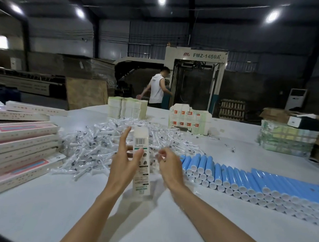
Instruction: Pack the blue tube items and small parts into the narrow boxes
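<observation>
Left hand (pixel 124 161) has the narrow white cardboard box (pixel 141 175) pinched, thumb on the printed barcode face and fingers round the back, index finger sticking up free. The box stands upright front and centre, with its bottom end down by the matte white tabletop (pixel 58 208). Right hand (pixel 169 164) is just beside it with its fingers curled. It might have something clear in there, but it's too blurry and I can't tell. The box looks like thin card, light and easy to dent, so I'd hold it by the edges around mid-height and not squeeze the wide faces. The small clear-wrapped plastic parts (pixel 91 145) heaped behind it look featherweight and slippery in their crinkly film. The blue plastic tubes (pixel 244 180) with white end caps, stacked to the right, are smooth, stiff and round. They'd probably roll, so grab them round the barrel.
</observation>
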Available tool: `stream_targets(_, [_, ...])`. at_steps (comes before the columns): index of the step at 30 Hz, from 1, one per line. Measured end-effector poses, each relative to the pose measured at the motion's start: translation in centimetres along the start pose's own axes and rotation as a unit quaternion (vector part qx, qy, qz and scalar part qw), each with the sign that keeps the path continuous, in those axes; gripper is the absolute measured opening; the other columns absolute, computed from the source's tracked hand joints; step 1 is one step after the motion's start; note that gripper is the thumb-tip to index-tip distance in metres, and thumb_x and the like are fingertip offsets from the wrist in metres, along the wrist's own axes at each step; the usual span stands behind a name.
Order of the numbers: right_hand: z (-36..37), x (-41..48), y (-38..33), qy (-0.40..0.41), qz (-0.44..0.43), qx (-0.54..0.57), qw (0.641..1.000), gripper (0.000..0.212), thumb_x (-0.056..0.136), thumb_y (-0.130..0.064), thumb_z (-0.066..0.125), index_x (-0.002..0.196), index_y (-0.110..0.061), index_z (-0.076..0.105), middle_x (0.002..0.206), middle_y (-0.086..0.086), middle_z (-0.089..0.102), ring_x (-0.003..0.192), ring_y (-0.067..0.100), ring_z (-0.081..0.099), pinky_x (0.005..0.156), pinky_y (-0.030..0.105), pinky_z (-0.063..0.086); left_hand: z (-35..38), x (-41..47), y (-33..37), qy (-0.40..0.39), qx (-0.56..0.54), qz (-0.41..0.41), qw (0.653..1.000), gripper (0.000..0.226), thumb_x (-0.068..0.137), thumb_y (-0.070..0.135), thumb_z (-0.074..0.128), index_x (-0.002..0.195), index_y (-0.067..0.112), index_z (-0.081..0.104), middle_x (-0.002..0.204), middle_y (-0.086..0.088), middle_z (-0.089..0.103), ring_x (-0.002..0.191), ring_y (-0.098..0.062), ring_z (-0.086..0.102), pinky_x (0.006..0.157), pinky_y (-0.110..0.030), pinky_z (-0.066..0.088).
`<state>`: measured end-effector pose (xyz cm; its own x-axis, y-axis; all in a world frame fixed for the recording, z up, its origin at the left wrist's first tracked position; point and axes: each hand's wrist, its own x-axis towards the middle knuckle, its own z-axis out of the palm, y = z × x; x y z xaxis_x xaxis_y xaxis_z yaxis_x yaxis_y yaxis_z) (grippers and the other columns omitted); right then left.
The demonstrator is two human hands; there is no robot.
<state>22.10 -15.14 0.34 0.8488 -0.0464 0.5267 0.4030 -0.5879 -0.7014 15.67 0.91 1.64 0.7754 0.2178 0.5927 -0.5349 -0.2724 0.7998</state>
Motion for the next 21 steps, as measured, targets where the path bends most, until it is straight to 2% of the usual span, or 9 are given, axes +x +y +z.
stream_targets(2, [-2.9, -0.1, 0.2, 0.047, 0.014, 0.092, 0.995, 0.008, 0.099, -0.018, 0.071, 0.099, -0.022, 0.064, 0.096, -0.011, 0.067, 0.081, -0.004, 0.063, 0.069, 0.017, 0.052, 0.2, -0.3, 0.2, -0.026, -0.032, -0.002, 0.999, 0.068, 0.104, 0.036, 0.067, 0.154, 0.063, 0.029, 0.117, 0.012, 0.071, 0.092, -0.004, 0.076, 0.065, -0.02, 0.058])
stream_targets(4, [-6.5, -0.5, 0.7, 0.084, 0.057, 0.177, 0.979, 0.015, 0.095, -0.012, 0.075, 0.091, -0.024, 0.067, 0.088, -0.009, 0.069, 0.072, -0.007, 0.061, 0.064, 0.012, 0.05, 0.9, -0.7, 0.4, -0.056, -0.05, -0.009, 0.997, 0.063, 0.104, 0.034, 0.067, 0.151, 0.061, 0.035, 0.118, 0.009, 0.073, 0.096, -0.009, 0.076, 0.064, -0.019, 0.06])
stream_targets(8, [-14.2, -1.3, 1.6, 0.136, 0.104, 0.237, 0.956, 0.019, 0.09, -0.006, 0.078, 0.092, -0.025, 0.078, 0.072, -0.011, 0.072, 0.066, 0.001, 0.063, 0.061, 0.012, 0.05, 3.8, -1.8, 1.9, -0.103, -0.059, -0.013, 0.993, 0.059, 0.102, 0.027, 0.072, 0.143, 0.054, 0.042, 0.118, 0.001, 0.072, 0.1, -0.019, 0.076, 0.075, -0.035, 0.066])
stream_targets(10, [-17.2, -1.6, 1.5, 0.15, 0.101, 0.231, 0.956, 0.02, 0.094, -0.006, 0.073, 0.097, -0.025, 0.078, 0.082, -0.005, 0.074, 0.071, 0.002, 0.065, 0.068, 0.013, 0.052, 5.5, -2.3, 3.1, -0.137, -0.047, 0.006, 0.989, 0.064, 0.099, 0.028, 0.076, 0.145, 0.051, 0.038, 0.114, 0.003, 0.074, 0.095, -0.015, 0.076, 0.078, -0.035, 0.065])
stream_targets(13, [-20.3, -2.9, 1.8, 0.15, 0.092, 0.25, 0.952, 0.018, 0.099, -0.008, 0.066, 0.105, -0.019, 0.079, 0.089, 0.0, 0.075, 0.081, 0.008, 0.069, 0.085, 0.028, 0.056, 8.2, -2.9, 5.2, -0.192, -0.037, 0.044, 0.98, 0.061, 0.096, 0.031, 0.08, 0.14, 0.048, 0.041, 0.11, 0.007, 0.076, 0.093, -0.01, 0.075, 0.074, -0.027, 0.062])
stream_targets(16, [-22.3, -4.8, 2.5, 0.177, 0.078, 0.243, 0.951, 0.018, 0.098, -0.009, 0.068, 0.102, -0.022, 0.08, 0.084, -0.006, 0.075, 0.081, 0.008, 0.068, 0.084, 0.029, 0.054, 11.3, -3.5, 7.2, -0.221, -0.081, 0.045, 0.971, 0.054, 0.095, 0.027, 0.081, 0.133, 0.038, 0.043, 0.11, 0.011, 0.077, 0.092, -0.008, 0.075, 0.07, -0.022, 0.059])
stream_targets(18, [-23.5, -5.7, 2.6, 0.207, 0.056, 0.253, 0.944, 0.018, 0.096, -0.009, 0.07, 0.107, -0.021, 0.077, 0.084, -0.003, 0.073, 0.082, 0.011, 0.07, 0.083, 0.029, 0.054, 13.2, -4.2, 8.0, -0.234, -0.102, 0.029, 0.966, 0.053, 0.095, 0.024, 0.081, 0.131, 0.033, 0.042, 0.109, 0.005, 0.078, 0.087, -0.011, 0.077, 0.07, -0.03, 0.063])
stream_targets(19, [-24.1, -6.0, 2.4, 0.223, 0.038, 0.263, 0.938, 0.021, 0.095, -0.01, 0.071, 0.114, -0.02, 0.072, 0.087, -0.003, 0.075, 0.084, 0.013, 0.072, 0.081, 0.026, 0.055, 14.1, -4.7, 8.1, -0.238, -0.105, 0.023, 0.965, 0.054, 0.095, 0.023, 0.081, 0.13, 0.031, 0.042, 0.109, 0.001, 0.078, 0.084, -0.012, 0.077, 0.073, -0.036, 0.065])
stream_targets(21, [-25.2, -6.2, 1.7, 0.247, 0.006, 0.286, 0.926, 0.036, 0.094, -0.014, 0.075, 0.124, -0.02, 0.056, 0.096, 0.004, 0.078, 0.087, 0.015, 0.074, 0.082, 0.021, 0.056, 15.4, -5.5, 8.0, -0.246, -0.115, 0.018, 0.962, 0.055, 0.095, 0.023, 0.081, 0.13, 0.03, 0.041, 0.111, -0.002, 0.077, 0.081, -0.012, 0.075, 0.075, -0.034, 0.064])
